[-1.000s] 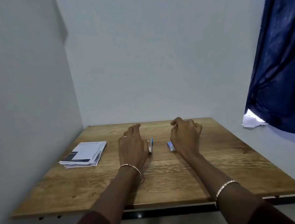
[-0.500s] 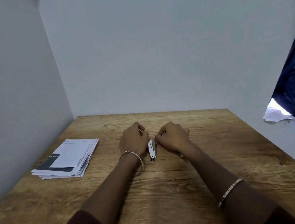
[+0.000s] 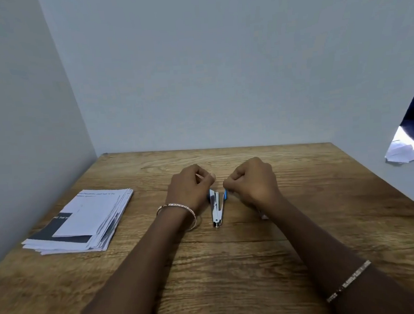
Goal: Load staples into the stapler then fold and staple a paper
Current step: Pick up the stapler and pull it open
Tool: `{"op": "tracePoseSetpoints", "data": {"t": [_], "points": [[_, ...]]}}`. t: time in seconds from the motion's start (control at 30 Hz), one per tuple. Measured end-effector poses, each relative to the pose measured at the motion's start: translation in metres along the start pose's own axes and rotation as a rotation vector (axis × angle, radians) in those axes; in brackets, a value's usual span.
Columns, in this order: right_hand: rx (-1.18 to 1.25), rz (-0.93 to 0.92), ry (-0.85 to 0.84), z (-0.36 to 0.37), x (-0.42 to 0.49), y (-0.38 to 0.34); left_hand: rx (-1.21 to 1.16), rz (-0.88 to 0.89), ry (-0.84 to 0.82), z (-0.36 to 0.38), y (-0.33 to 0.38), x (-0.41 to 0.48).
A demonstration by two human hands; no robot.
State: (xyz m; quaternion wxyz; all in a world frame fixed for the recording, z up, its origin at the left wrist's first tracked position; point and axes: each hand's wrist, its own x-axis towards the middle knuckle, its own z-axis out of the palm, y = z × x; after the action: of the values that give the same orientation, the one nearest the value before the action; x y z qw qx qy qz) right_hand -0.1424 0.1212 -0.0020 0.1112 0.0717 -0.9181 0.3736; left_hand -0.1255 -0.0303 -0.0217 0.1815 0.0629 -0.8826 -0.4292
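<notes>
Loading step: a small stapler (image 3: 217, 207) lies mid-table on the wood-grain table (image 3: 234, 266), splayed open in a V, w/ shiny metal rail & blue plastic top. Right hand (image 3: 251, 180), fingers curled, pinches the blue top's far end; left hand (image 3: 191, 189) is curled against the base (real grip? can't tell). Next, prob.: seat a thin staple strip straight in the rail; the flat paper stack (image 3: 82, 221) waits at left.
</notes>
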Motion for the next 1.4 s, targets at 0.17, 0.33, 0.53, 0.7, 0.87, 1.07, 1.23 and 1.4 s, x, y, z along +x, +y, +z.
{"op": "tracePoseSetpoints", "data": {"t": [0.17,0.33,0.53,0.7,0.87,1.07,1.23,1.4], "points": [[-0.058,-0.036,-0.118,-0.001,-0.003,-0.001,0.053,-0.061,-0.057,-0.002,0.001,0.001],[-0.084,-0.022,-0.134,0.004,-0.006,-0.001,0.101,-0.095,-0.126,-0.005,-0.002,0.005],[-0.051,0.026,-0.038,0.008,-0.005,-0.002,-0.068,-0.168,-0.219,-0.008,-0.004,0.007],[0.078,0.023,0.124,0.000,-0.006,-0.007,-0.450,-0.254,-0.426,-0.006,0.004,0.004],[0.231,0.013,0.189,-0.007,-0.003,-0.005,-0.545,-0.148,-0.394,-0.002,0.007,0.000],[0.604,-0.019,-0.038,-0.001,0.004,0.001,-0.674,-0.031,-0.301,0.003,0.012,-0.007],[0.777,-0.040,-0.100,0.001,0.008,0.006,-0.711,0.045,-0.243,0.004,0.008,-0.004],[0.729,-0.075,-0.097,-0.001,0.010,0.009,-0.643,0.107,-0.188,0.004,0.006,-0.005]]}}
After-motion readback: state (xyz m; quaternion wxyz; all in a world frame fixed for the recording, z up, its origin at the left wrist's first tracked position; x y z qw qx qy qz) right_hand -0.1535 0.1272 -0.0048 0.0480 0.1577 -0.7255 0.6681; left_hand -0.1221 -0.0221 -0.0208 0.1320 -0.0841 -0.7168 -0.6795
